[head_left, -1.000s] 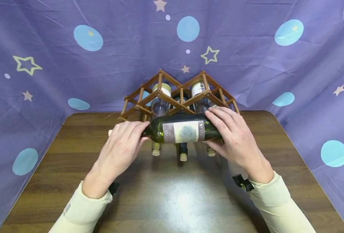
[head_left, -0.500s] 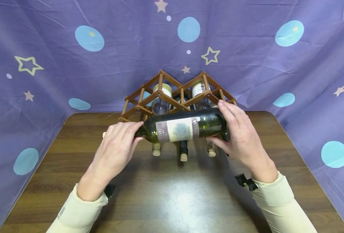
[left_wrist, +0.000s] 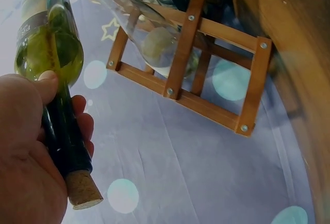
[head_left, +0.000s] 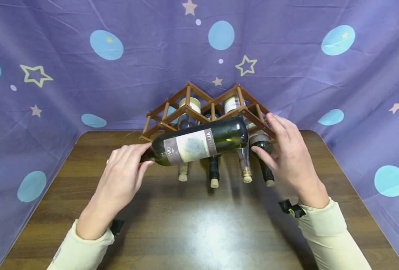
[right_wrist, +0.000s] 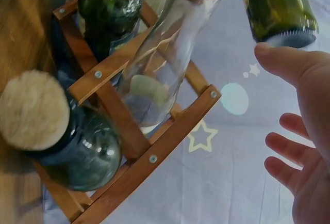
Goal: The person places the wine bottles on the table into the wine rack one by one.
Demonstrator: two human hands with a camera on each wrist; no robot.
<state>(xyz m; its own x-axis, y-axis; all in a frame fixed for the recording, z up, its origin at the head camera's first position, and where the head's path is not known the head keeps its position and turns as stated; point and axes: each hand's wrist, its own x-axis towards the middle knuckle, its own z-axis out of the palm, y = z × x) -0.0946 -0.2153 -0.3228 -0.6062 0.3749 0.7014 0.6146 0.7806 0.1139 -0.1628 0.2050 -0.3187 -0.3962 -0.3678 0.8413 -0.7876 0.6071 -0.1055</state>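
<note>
My left hand (head_left: 122, 172) grips a dark green wine bottle (head_left: 192, 144) by its neck. Held sideways in front of the rack, the bottle has a pale label, and its base tilts up to the right. Its cork (left_wrist: 84, 189) sticks out below the left hand in the left wrist view. My right hand (head_left: 292, 159) is just off the base, fingers spread and holding nothing. The thumb tip is right by the base in the right wrist view. Behind stands a wooden wine rack (head_left: 240, 96), partly hidden by the held bottle.
Several corked bottles lie in the rack, necks toward me, among them a clear bottle (head_left: 245, 161) and a dark green bottle (head_left: 265, 165) at the right. The brown table (head_left: 199, 225) runs back to a purple patterned cloth (head_left: 152, 56).
The held bottle has shifted left with my left hand, its base rising. My right hand has let go of the base and moved slightly right, uncovering the rightmost bottle in the rack.
</note>
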